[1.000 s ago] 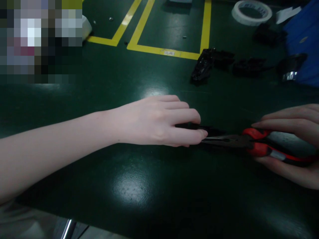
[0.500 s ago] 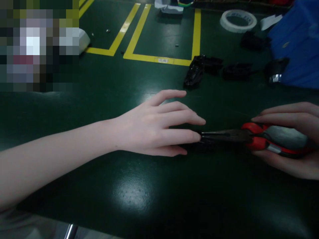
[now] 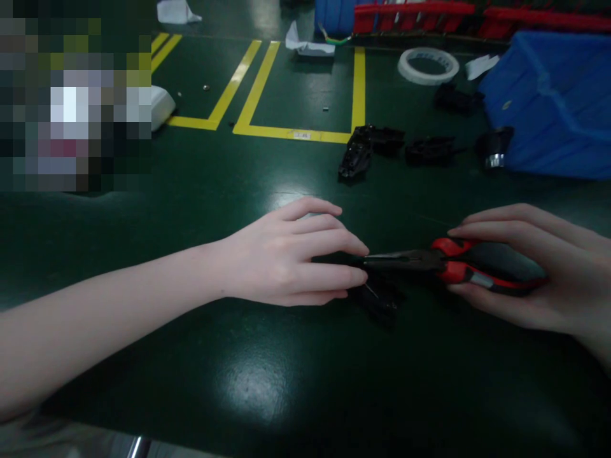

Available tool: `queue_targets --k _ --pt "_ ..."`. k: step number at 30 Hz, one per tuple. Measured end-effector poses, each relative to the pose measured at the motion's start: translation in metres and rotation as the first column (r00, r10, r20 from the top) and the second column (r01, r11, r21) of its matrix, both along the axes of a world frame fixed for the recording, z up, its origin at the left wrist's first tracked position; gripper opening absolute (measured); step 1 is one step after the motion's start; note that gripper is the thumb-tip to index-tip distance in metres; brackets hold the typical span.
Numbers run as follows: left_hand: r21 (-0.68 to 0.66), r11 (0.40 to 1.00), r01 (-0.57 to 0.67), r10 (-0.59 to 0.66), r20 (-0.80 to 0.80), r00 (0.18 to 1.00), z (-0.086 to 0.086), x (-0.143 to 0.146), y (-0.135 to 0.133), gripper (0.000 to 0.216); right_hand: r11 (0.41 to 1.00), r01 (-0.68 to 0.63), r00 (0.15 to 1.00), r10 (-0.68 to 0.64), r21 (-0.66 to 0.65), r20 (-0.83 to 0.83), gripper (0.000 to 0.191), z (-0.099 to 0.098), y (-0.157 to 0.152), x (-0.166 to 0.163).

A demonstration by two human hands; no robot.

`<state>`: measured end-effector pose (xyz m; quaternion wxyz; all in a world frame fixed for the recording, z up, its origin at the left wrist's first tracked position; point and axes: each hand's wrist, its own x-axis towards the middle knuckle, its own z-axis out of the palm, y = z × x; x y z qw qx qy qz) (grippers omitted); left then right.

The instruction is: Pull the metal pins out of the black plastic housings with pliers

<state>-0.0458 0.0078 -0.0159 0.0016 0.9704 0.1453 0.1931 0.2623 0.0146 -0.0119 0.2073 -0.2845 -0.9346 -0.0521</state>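
My right hand (image 3: pixel 539 270) is closed around the red-handled needle-nose pliers (image 3: pixel 410 259), whose jaws point left. The pliers' tips reach in between the fingertips of my left hand (image 3: pixel 291 257). Under those fingertips lies a black plastic part (image 3: pixel 382 302), partly hidden, with one end sticking out below the jaws. My left fingers bend down over the part and hold it near the green tabletop (image 3: pixel 181 356). Whether the jaws grip the part or only touch it is hidden by my fingers.
Beyond my hands lie more black parts (image 3: pixel 357 152), a black cup-shaped piece with a silver band (image 3: pixel 495 147), a roll of tape (image 3: pixel 405 71) and a blue bin (image 3: pixel 563 114). Yellow tape lines (image 3: pixel 291 132) mark the table. Red bins (image 3: pixel 420 18) stand at the back. A blurred patch covers the upper left.
The view has tipped up, so more of the back shows. My left fingers have drawn in around the pliers' tips. More of the black part now shows below the jaws.
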Motion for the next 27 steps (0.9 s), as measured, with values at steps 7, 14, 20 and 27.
queue_targets --k 7,14,20,27 --pt "-0.049 0.998 -0.028 0.031 0.062 0.998 -0.001 0.000 0.000 0.022 0.998 0.067 0.998 -0.067 0.020 -0.014 0.034 0.000 0.001 0.000" --pt "-0.024 0.999 -0.029 0.031 0.080 0.996 0.003 0.004 -0.005 0.017 0.991 0.126 0.992 -0.125 0.041 -0.032 0.032 -0.003 0.004 0.002" --pt "-0.050 0.997 -0.051 0.053 0.026 0.998 0.006 0.010 -0.007 0.018 0.991 0.133 0.991 -0.132 0.036 -0.011 0.035 -0.005 0.004 0.002" --pt "0.014 0.994 -0.105 0.106 -0.104 0.989 0.019 0.023 -0.014 0.024 0.994 0.102 0.995 -0.102 0.042 0.012 0.038 -0.005 0.002 0.000"
